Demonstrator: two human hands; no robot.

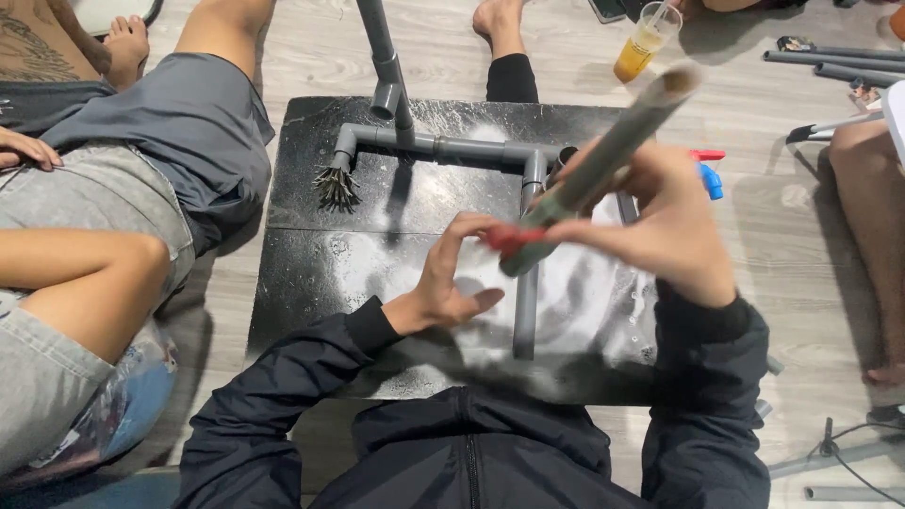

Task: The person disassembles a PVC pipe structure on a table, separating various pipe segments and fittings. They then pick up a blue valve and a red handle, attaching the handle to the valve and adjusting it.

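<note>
A pale wood-plank floor [311, 57] runs under everything, and on it lies a black board [311, 188] dusted with white powder, directly beneath both hands. People sit around it: a person in grey shorts [104, 188] far off to the left of the hands, a bare leg [867, 217] off to the right. Loose grey pipes [830, 64] lie on the floor beyond and to the right of the right hand.

On the board, an assembly of joined grey pipes [443, 146] with elbow fittings stretches beyond the hands, one leg of it running back under them towards the person's dark jacket [471, 452].

The right hand [669, 226] is raised above the board, fingers wrapped around a grey pipe length [613, 151]. That pipe slants through the grip: its open end points up and away past the knuckles, its lower end comes out below the fingers towards the left hand. The left hand [448, 278] reaches across from its dark sleeve, fingers curled, fingertips pinching a small red piece [509, 238] at the pipe's lower end; what it is cannot be told.

Beyond the right hand's far end of pipe stands a plastic cup of orange drink [646, 42]. Just behind the right hand, a blue and red object [709, 170] lies at the board's edge. A spiky dark cluster [336, 186] sits at the assembly's left end.
</note>
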